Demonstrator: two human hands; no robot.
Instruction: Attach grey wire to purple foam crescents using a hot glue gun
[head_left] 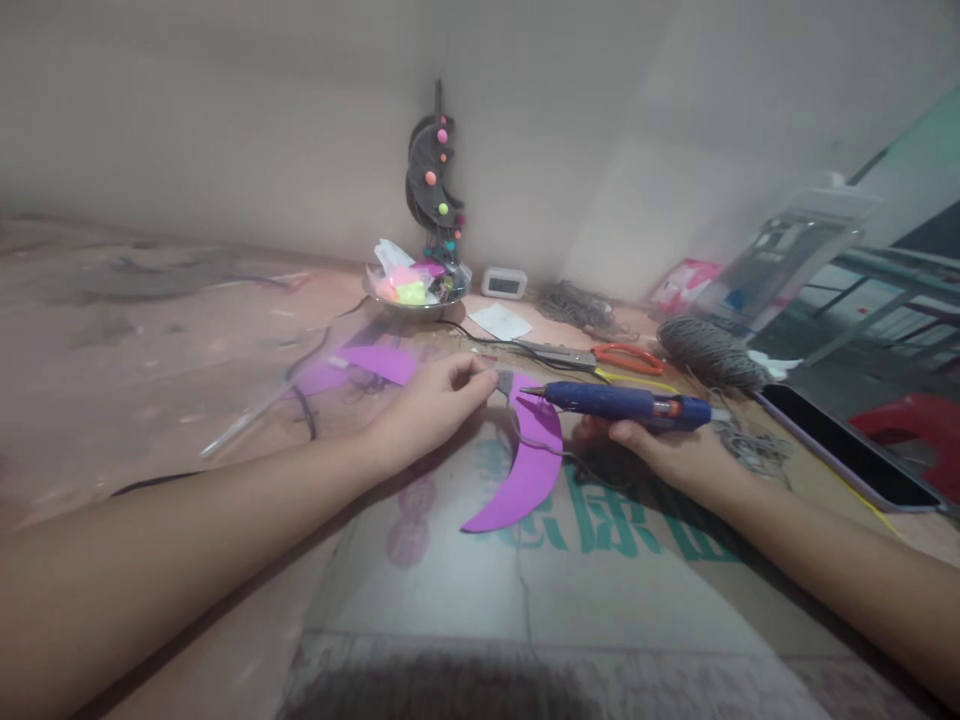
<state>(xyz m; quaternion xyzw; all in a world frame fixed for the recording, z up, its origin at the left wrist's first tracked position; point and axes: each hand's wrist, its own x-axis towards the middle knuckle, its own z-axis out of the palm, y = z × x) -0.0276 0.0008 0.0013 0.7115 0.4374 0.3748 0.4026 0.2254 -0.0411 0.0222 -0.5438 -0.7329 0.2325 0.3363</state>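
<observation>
My left hand [435, 400] pinches the upper end of a purple crescent cutout [541, 475] between thumb and fingers. That end is wrapped in grey yarn [505, 382], and a loose strand crosses the crescent and trails right. My right hand [660, 450] is wrapped round a blue hot glue gun [615, 400], held level. Its metal nozzle points left, over the purple face just beside the wrapped part; whether it touches cannot be made out. The fingers of my right hand are partly hidden under the gun.
Printed cardboard [450, 610] lies under the work. Behind are orange-handled scissors [626, 358], a grey yarn skein [709, 350], a small white clock [504, 284] and a filled bowl [416, 308]. A phone [840, 450] lies right; more purple pieces [382, 362] lie left. A grey crescent decoration [427, 175] hangs behind.
</observation>
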